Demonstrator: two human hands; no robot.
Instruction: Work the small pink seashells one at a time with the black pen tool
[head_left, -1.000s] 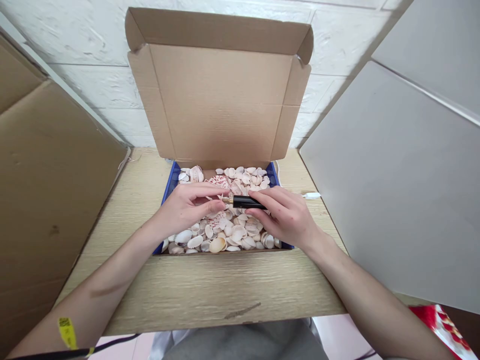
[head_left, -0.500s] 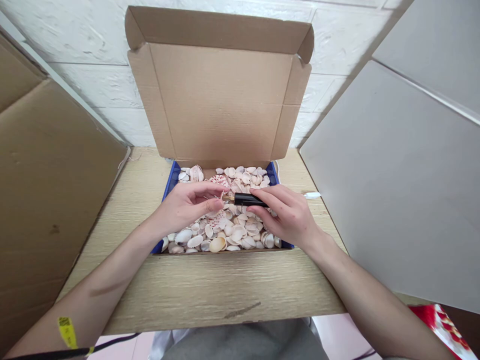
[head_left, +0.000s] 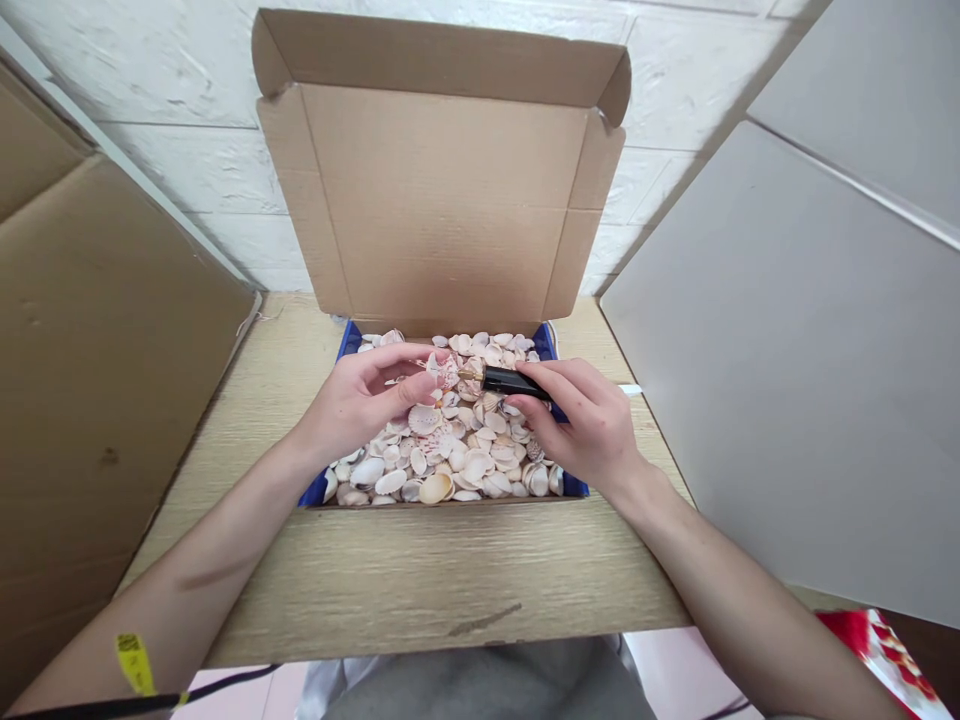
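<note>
My left hand (head_left: 356, 395) pinches a small pale seashell (head_left: 435, 367) between thumb and fingertips, above the shells in the box. In my right hand (head_left: 589, 415) is a black mini drill (head_left: 510, 381), gripped by its body. Its brass-coloured chuck (head_left: 472, 375) points left at the held shell; I cannot tell whether the thin tip touches it. Beneath both hands, loose seashells (head_left: 476, 465) fill an open cardboard box with blue sides (head_left: 576, 487). Most shells are white or cream, and a few have reddish patterns.
The box's brown lid (head_left: 450, 200) stands raised against the white brick wall (head_left: 172, 65). A large cardboard sheet (head_left: 112, 350) flanks the left, a grey-white panel (head_left: 810, 350) the right. A white thin-ended object (head_left: 631, 389) lies on the wooden table (head_left: 420, 580) by my right hand.
The mini drill has drawn slightly right and up, away from my left fingers, and now tilts a little. My left hand has shifted slightly up, and the shell in its fingers shows more clearly.
</note>
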